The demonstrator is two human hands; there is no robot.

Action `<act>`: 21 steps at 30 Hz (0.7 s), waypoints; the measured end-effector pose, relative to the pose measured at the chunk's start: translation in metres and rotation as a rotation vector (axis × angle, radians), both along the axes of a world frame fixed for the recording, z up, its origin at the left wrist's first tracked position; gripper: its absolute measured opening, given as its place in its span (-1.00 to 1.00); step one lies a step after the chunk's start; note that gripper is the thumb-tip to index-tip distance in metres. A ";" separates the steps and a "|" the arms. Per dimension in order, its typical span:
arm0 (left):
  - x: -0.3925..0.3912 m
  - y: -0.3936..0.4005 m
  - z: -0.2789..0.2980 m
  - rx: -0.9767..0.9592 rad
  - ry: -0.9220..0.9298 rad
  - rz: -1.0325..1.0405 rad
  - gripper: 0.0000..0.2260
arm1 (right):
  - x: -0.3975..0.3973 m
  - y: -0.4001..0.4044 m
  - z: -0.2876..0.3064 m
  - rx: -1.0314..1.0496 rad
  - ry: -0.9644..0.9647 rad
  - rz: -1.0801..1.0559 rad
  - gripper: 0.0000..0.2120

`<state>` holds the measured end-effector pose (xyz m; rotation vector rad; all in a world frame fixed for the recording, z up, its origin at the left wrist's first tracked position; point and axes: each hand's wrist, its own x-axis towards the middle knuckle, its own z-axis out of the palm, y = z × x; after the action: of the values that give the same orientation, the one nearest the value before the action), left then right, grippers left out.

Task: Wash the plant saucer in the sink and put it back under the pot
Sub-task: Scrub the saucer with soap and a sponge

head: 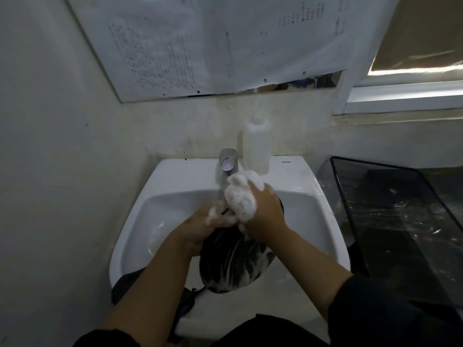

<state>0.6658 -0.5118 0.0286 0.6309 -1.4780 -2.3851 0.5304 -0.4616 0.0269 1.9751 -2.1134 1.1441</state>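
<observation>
The black plant saucer (234, 265) is over the white sink (175, 196), tilted and streaked with foam. The left hand (200, 229) holds its upper edge — the grip is curled round the rim. The right hand (265, 211) squeezes a foamy sponge (241, 194) against the saucer, under the faucet (227, 165). A white squeeze bottle (256, 144) stands just beside the faucet.

— Where is there room over the sink (295, 189)?

— On the left of the basin, between its wall and the left hand (200, 229); bare porcelain there.

— And the back?

— Crowded. The tap (227, 164) stands at centre, a white bottle (256, 144) just beside it on the right, the wall close behind.

— The right side?

— A dark tray (400, 221) leans just beside the rim. The saucer (233, 264) fills the basin's middle.
</observation>
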 end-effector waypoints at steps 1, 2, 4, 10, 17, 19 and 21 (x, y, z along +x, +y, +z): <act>0.000 0.003 -0.001 0.000 0.031 -0.004 -0.63 | -0.004 0.001 -0.007 -0.002 -0.090 -0.039 -0.68; 0.000 0.005 -0.004 0.001 0.057 -0.008 -0.58 | -0.009 0.001 -0.014 -0.019 -0.229 -0.099 -0.67; 0.001 0.007 -0.008 0.020 0.097 0.006 -0.48 | -0.020 -0.002 -0.016 -0.005 -0.611 -0.330 -0.73; -0.001 0.006 -0.019 0.259 0.227 0.192 -0.53 | 0.018 -0.002 0.002 -0.057 0.029 -0.365 -0.82; 0.005 0.006 -0.021 0.295 0.210 0.286 -0.36 | -0.024 0.005 -0.039 0.113 -0.113 -0.338 -0.47; 0.004 0.006 -0.022 0.329 0.206 0.278 -0.28 | -0.022 0.003 -0.038 0.153 -0.184 -0.316 -0.42; 0.003 0.005 -0.025 0.365 0.197 0.299 -0.27 | 0.006 0.009 -0.030 0.092 -0.207 -0.100 -0.53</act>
<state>0.6687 -0.5072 0.0036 0.6223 -0.8108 -2.4073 0.5369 -0.4524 -0.0033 1.8324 -2.3758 1.3075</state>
